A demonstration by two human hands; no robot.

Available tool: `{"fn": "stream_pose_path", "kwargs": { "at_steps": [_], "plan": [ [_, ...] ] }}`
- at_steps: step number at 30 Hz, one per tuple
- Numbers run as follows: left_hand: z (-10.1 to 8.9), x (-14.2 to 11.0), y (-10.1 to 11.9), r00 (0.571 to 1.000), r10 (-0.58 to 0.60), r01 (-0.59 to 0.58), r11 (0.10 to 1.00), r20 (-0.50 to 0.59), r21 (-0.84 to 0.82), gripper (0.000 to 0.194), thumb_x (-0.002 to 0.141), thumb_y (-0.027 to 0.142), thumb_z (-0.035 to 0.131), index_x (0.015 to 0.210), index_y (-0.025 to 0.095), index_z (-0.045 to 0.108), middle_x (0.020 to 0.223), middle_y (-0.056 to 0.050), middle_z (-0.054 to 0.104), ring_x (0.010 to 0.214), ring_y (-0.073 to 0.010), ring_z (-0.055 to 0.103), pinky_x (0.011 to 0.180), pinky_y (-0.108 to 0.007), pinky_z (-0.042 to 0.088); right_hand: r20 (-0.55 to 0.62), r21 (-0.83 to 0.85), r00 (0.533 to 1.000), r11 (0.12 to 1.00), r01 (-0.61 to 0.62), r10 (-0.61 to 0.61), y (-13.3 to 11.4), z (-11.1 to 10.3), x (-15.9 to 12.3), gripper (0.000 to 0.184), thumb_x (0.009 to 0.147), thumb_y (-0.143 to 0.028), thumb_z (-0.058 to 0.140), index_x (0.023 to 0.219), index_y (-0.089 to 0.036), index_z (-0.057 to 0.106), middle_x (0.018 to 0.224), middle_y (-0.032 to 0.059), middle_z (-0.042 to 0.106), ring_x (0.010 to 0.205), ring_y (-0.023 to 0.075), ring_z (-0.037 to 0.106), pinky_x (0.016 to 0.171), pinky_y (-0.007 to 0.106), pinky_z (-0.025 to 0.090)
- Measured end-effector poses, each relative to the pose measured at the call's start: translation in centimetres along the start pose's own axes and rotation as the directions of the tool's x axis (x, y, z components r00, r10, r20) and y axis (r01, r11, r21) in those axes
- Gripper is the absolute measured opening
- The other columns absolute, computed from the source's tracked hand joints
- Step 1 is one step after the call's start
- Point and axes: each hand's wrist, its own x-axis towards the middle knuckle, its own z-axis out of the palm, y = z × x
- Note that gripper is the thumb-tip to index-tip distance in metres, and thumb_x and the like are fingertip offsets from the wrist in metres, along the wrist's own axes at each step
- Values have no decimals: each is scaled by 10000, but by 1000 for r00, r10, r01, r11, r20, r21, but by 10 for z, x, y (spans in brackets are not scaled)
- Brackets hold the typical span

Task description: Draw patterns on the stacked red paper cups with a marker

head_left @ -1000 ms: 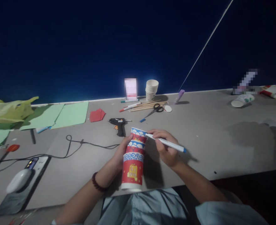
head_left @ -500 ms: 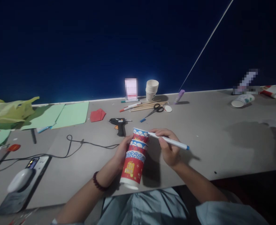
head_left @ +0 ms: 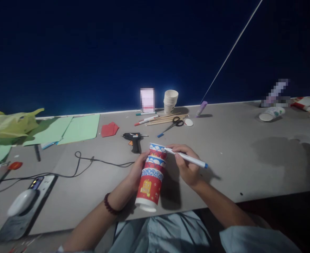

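pointing lengthwise at the far edge of the table (head_left: 231, 151), the red cup stack (head_left: 150, 191): left hand (head_left: 134, 175) clasps it, right hand (head_left: 189, 171) pinches the marker (head_left: 193, 160), tip leftward!

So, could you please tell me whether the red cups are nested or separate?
Nested: the red cups form one column in the left hand, only the nearest showing most of its side.

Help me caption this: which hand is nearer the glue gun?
Left. The left hand is just this side of the glue gun; the right hand is farther, to its right.
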Motion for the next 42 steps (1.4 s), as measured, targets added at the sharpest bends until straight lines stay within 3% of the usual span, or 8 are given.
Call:
{"fn": "stream_pose_path", "kwargs": {
  "at_steps": [5, 13, 30, 42],
  "plan": [
    [2, -2, 0, 998, 45, -44, 999, -44, 30, 375, 936, 396, 505, 935, 70, 691, 697, -118, 716, 542, -198, 664, 562, -304, 539, -3, -54, 1000, 998, 18, -18, 2, 0, -1, 132, 904, -189, 578, 944, -249, 689, 998, 57, 766, 955, 229, 726, 881, 402, 580],
    [-4, 0, -1, 998, -2, 4, 1000, 63, -24, 378, 897, 442, 584, 982, 88, 684, 732, -97, 721, 583, -198, 679, 581, -301, 544, 14, -114, 998, 992, 58, -57, -1, -1, 0, 153, 892, -169, 576, 953, -252, 690, 1046, 66, 768, 978, 235, 730, 883, 412, 580],
    [-1, 1, 3, 991, 126, -124, 992, -49, 40, 291, 882, 332, 577, 926, 69, 692, 766, -121, 734, 605, -213, 691, 607, -320, 561, -13, -49, 1000, 999, 2, -3, -3, -1, 0, 120, 913, -205, 565, 936, -248, 675, 1010, 67, 776, 960, 243, 744, 865, 422, 593],
    [-1, 0, 4, 995, 100, -100, 995, -7, 31, 296, 852, 344, 576, 892, 74, 691, 745, -114, 732, 580, -202, 681, 588, -308, 560, 11, -51, 1000, 998, 22, -21, -5, -1, 0, 133, 905, -182, 567, 932, -248, 678, 1007, 70, 784, 957, 239, 750, 858, 416, 588]
  ]
}}
